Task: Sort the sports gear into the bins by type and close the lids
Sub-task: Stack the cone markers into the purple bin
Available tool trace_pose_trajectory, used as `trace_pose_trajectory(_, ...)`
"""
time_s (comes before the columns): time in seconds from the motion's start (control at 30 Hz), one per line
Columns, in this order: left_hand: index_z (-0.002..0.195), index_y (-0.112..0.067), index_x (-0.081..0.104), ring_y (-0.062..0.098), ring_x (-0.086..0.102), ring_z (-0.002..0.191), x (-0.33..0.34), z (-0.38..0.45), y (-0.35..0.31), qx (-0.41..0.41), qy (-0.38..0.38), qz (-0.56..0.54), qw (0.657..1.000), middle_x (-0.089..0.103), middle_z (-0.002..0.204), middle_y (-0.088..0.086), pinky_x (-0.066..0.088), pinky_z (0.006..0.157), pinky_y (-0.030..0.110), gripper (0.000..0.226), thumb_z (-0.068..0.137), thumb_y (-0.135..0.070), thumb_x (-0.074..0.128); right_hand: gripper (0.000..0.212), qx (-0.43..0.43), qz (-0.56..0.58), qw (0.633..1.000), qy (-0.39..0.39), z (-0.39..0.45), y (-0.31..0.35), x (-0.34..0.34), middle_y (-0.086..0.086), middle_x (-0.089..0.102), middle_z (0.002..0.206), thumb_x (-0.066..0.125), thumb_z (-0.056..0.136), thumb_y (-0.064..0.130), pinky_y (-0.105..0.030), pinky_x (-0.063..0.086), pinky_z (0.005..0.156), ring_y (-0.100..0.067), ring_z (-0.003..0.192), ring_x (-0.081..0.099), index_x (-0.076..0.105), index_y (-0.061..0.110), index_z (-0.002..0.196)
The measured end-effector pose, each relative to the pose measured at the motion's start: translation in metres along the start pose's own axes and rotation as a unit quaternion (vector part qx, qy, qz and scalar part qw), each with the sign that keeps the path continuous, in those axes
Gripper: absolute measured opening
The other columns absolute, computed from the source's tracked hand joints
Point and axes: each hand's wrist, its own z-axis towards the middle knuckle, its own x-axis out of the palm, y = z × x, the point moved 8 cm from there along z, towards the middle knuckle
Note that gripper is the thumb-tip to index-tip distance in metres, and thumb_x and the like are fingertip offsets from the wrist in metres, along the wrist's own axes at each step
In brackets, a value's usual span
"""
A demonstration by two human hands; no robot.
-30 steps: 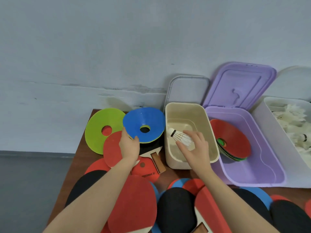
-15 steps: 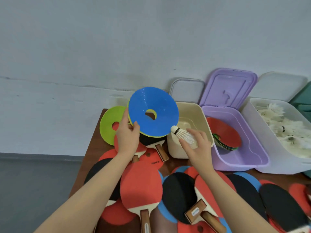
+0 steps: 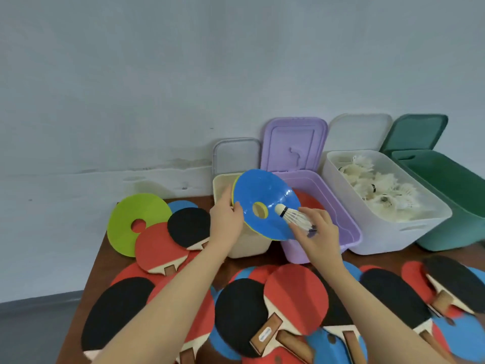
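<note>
**Cone and shuttlecock held over the bins**

A green cone (image 3: 136,224) lies flat at 9 o'clock, paddles (image 3: 262,311) spread at 6. The left hand (image 3: 225,222) pinches the edge of a blue cone (image 3: 265,200), tilted above the cream bin (image 3: 249,243) and purple bin (image 3: 341,214). The right hand (image 3: 317,232) grips a shuttlecock (image 3: 294,216) in curled fingers. At 3 o'clock, the white bin (image 3: 380,232) holds shuttlecocks, beside a green bin (image 3: 446,206).

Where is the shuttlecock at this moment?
In the head view, the right hand pinches the shuttlecock in front of the blue disc, near the purple bin.
</note>
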Motion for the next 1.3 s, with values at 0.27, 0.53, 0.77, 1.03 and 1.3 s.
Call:
trace_pose_trajectory(0.27,0.125,-0.015,0.054,0.016,0.057,0.093,0.138,0.03,-0.021,0.001,-0.011,0.002,1.0,0.064,0.107,-0.003,0.039,0.075,0.02,0.045,0.086,0.003,0.042,0.036,-0.001,-0.023,1.0,0.013,0.062,-0.099,-0.07,0.02,0.051,0.094,0.077,0.075,0.021,-0.053,0.048,0.075,-0.019,0.08,0.061,0.063,0.022,0.108)
trace_pose_trajectory(0.53,0.139,-0.008,0.038,0.033,0.046,0.118,0.232,0.045,0.006,-0.033,0.088,0.388,0.917,0.05,0.13,0.014,0.036,0.098,0.04,0.05,0.094,-0.031,0.044,0.042,-0.031,-0.069,0.997,0.031,0.14,-0.186,-0.117,0.0,0.057,0.108,0.073,0.076,0.032,-0.048,0.046,0.086,-0.021,0.1,0.058,0.062,0.019,0.114)
trace_pose_trajectory(0.77,0.136,-0.016,0.046,0.021,0.044,0.124,0.277,0.049,-0.043,0.109,0.113,0.343,0.926,0.051,0.135,0.002,0.028,0.102,0.032,0.041,0.097,-0.027,0.044,0.038,0.003,-0.136,0.991,0.014,0.185,-0.227,-0.134,-0.003,0.053,0.124,0.069,0.081,0.026,-0.037,0.027,0.098,-0.023,0.115,0.05,0.057,0.018,0.115)
trace_pose_trajectory(1.03,0.145,-0.024,0.029,0.014,0.02,0.138,0.34,0.031,-0.083,0.162,0.212,0.309,0.913,0.027,0.152,-0.006,0.013,0.109,0.029,0.048,0.099,-0.038,0.036,0.056,0.023,-0.272,0.907,0.319,0.164,-0.249,-0.093,0.01,0.02,0.154,0.015,0.094,0.059,-0.047,-0.014,0.11,-0.009,0.143,0.009,0.006,0.042,0.146)
trace_pose_trajectory(1.3,0.147,-0.02,0.023,0.018,0.015,0.141,0.338,0.021,-0.089,0.155,0.22,0.4,0.876,0.017,0.155,-0.002,0.012,0.112,0.034,0.05,0.101,-0.039,0.026,0.06,0.003,-0.286,0.929,0.237,0.165,-0.226,-0.103,0.003,-0.002,0.158,0.017,0.092,0.062,-0.048,-0.004,0.113,-0.028,0.144,0.002,-0.007,0.045,0.144)
